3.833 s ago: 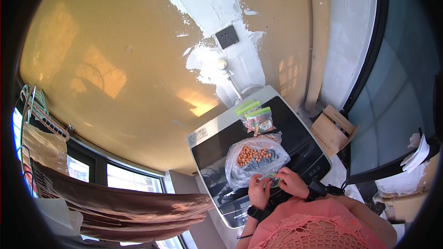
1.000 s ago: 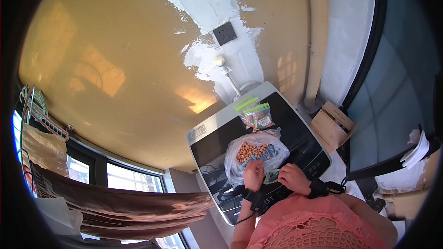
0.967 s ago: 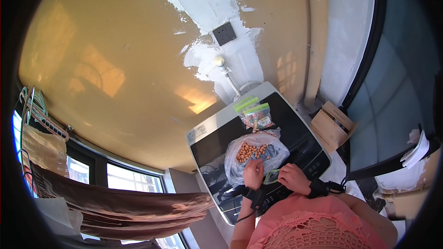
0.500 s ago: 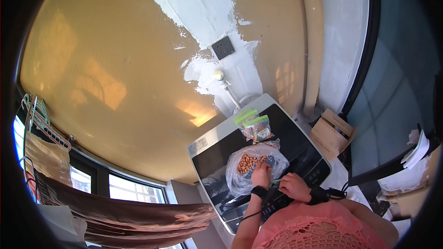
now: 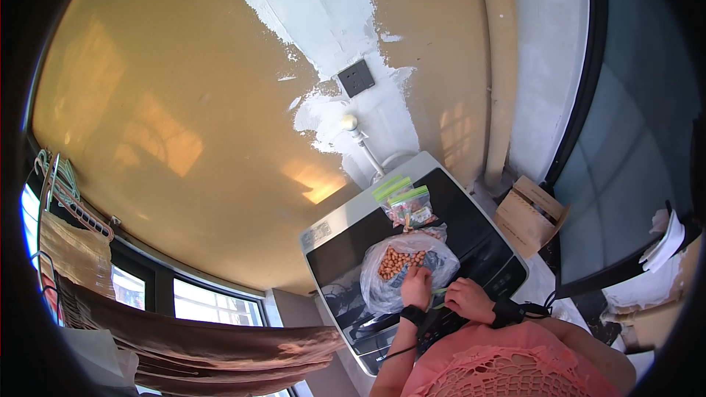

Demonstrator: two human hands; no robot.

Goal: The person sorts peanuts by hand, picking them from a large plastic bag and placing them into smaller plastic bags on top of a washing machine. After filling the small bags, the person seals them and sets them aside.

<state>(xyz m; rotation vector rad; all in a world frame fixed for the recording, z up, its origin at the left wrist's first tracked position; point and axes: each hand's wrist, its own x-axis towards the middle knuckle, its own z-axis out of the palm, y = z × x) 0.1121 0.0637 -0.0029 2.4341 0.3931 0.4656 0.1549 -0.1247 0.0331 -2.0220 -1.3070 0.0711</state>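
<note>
An open clear plastic bag of brown peanuts lies on the black lid of a washing machine. My left hand is at the bag's near right side, fingers bent together just below the nuts; whatever they may hold is hidden. To its right, my right hand is closed on a small bag with a green zip edge. Only a green strip of that bag shows between the hands. Beyond the peanuts lie two filled zip bags with green tops, partly overlapping.
A cardboard box stands right of the machine. A pipe with a tap and a wall socket are behind it. Brown cloth hangs at the left, by the window. A dark glass panel rises at the right.
My left hand has drawn back from the peanuts, down toward my body. The right hand has hardly moved and stays at the green zip edge.
</note>
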